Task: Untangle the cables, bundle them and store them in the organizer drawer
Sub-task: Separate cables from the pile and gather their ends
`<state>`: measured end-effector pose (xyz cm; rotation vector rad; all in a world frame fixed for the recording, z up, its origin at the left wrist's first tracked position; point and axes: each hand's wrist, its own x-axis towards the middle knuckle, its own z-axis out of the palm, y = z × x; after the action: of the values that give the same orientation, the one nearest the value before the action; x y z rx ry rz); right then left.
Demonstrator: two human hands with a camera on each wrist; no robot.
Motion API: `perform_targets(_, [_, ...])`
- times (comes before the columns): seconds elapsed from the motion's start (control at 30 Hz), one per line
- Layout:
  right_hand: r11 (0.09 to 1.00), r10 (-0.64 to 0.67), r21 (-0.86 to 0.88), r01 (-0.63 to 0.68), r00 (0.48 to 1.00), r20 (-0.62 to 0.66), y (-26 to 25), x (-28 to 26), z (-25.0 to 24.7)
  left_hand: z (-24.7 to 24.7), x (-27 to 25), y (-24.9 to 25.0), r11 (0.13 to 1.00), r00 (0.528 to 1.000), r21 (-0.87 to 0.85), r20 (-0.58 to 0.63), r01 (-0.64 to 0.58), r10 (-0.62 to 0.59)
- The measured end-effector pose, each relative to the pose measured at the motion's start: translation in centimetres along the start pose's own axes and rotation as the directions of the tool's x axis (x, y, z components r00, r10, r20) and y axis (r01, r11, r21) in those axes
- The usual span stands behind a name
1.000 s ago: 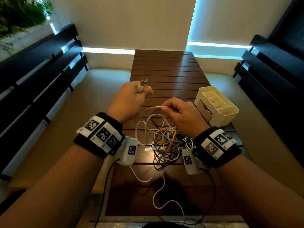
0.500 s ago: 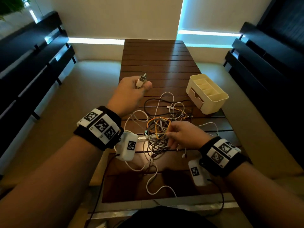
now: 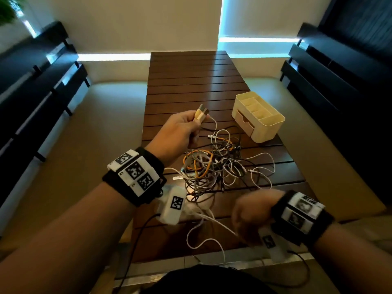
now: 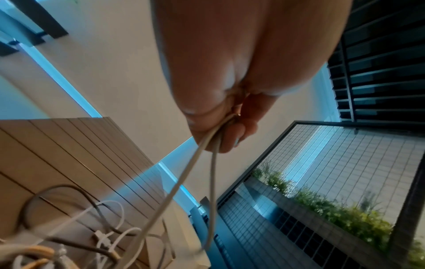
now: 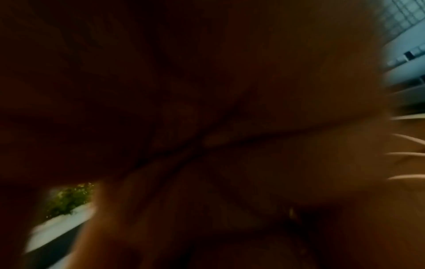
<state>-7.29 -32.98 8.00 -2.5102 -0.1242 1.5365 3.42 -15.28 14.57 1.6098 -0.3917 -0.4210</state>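
Note:
A tangle of white, grey, black and orange cables [image 3: 212, 168] lies on the slatted wooden table [image 3: 191, 81]. My left hand [image 3: 196, 124] is raised above the tangle's far left side and grips a white cable's USB plug [image 3: 201, 113]. In the left wrist view, two strands of that white cable [image 4: 212, 163] hang down from my curled left hand [image 4: 220, 131]. My right hand [image 3: 241, 228] is blurred near the table's front edge, pinching a taut white cable [image 3: 220, 223] that runs back to the pile. The right wrist view is dark and smeared. A cream organizer [image 3: 273, 124] stands at the right, its drawer [image 3: 241, 122] closed.
Loose white cable loops [image 3: 199, 242] trail over the table's near edge. Dark slatted benches stand to the left [image 3: 42, 81] and to the right [image 3: 339, 71] of the table. The wrist cameras' black leads hang off both forearms.
My right hand has swept from beside the left hand down over the tangle to the near edge, drawing a white cable out. My left hand still holds the plug.

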Motion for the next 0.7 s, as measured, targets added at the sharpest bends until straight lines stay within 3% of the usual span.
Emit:
perform_targets(0.03, [0.997,0.052,0.044,-0.056,0.994,0.095,0.3,-0.7,0.3,0.0,-0.2,0.1,0.999,1.000,-0.038,-0.003,-0.002,0.002])
perform_targets(0.07, [0.995,0.088,0.034,-0.092,0.991,0.099,0.6,-1.1,0.2,0.1,-0.3,0.2,0.997,1.000,-0.080,-0.006,-0.001,0.000])
perform_targets(0.17, [0.995,0.055,-0.075,-0.069,0.982,-0.179,0.8,-0.7,-2.0,0.7,-0.5,0.7,0.980,1.000,-0.196,-0.004,0.012,-0.013])
perform_targets(0.27, [0.957,-0.064,0.230,0.177,0.901,-0.428,-0.2,0.8,-3.8,1.2,-0.4,0.9,0.969,1.000,-0.246,-0.030,-0.001,-0.007])
perform_targets(0.4, [0.772,-0.218,0.410,0.486,0.807,-0.548,-2.1,4.8,-3.6,0.9,-0.2,0.2,0.933,0.990,-0.361,-0.128,0.002,-0.051])
perform_targets(0.5, [0.627,-0.224,0.493,0.603,0.745,-0.628,-3.5,7.3,-2.9,0.5,-0.4,-0.9,0.890,0.977,-0.456,-0.177,0.025,-0.118])
perform_targets(0.6, [0.491,-0.118,0.507,0.709,0.630,-0.767,-3.8,8.9,-3.1,0.2,-0.7,-1.7,0.869,0.971,-0.493,-0.184,0.042,-0.151])
perform_targets(0.7, [0.502,-0.129,0.468,0.728,0.598,-0.791,-3.9,8.7,-3.8,0.1,-0.8,-1.4,0.896,0.974,-0.444,-0.191,0.024,-0.120])
